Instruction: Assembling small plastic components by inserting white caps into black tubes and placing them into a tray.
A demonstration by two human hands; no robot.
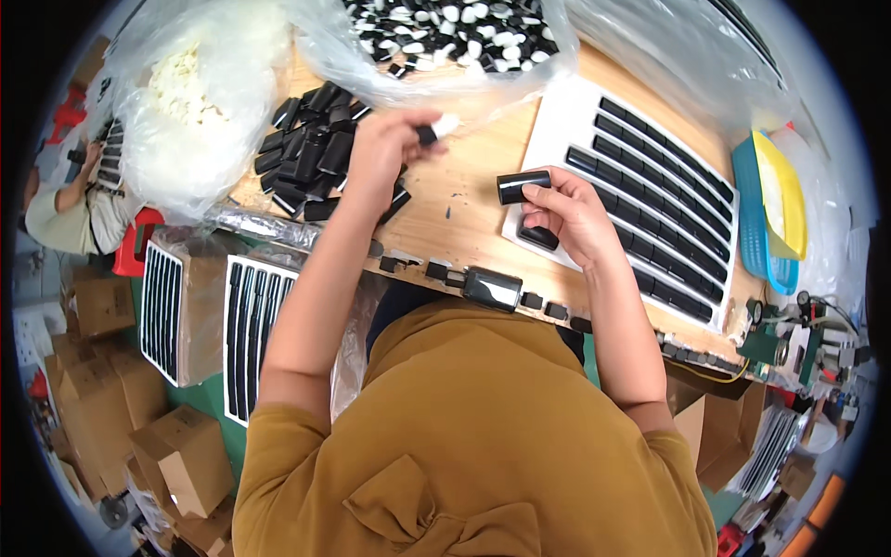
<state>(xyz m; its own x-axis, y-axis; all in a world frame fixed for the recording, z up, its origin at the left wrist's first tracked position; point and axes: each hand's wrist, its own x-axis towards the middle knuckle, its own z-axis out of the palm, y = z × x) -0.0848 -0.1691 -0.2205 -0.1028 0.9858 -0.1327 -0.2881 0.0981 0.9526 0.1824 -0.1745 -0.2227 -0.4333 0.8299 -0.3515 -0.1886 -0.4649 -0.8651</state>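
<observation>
My left hand [385, 153] is pinched on a small black cap with a white end [445, 127], above the wooden table; it is slightly blurred. My right hand [575, 213] grips a short glossy black cylinder [522, 187] between thumb and fingers, close to the near left corner of the white tray [549, 116]. Rows of similar black cylinders [650, 190] fill much of that tray. Another black piece [538, 238] lies just below my right fingers. Beside my left hand is a heap of loose black cylinders [311, 148].
A clear bag of black and white caps [455, 32] lies at the back, with a bag of cream-coloured pieces [186, 88] to its left. Blue and yellow baskets [775, 209] stand at the right. Small black blocks [492, 289] line the near edge. Another person [70, 209] works far left.
</observation>
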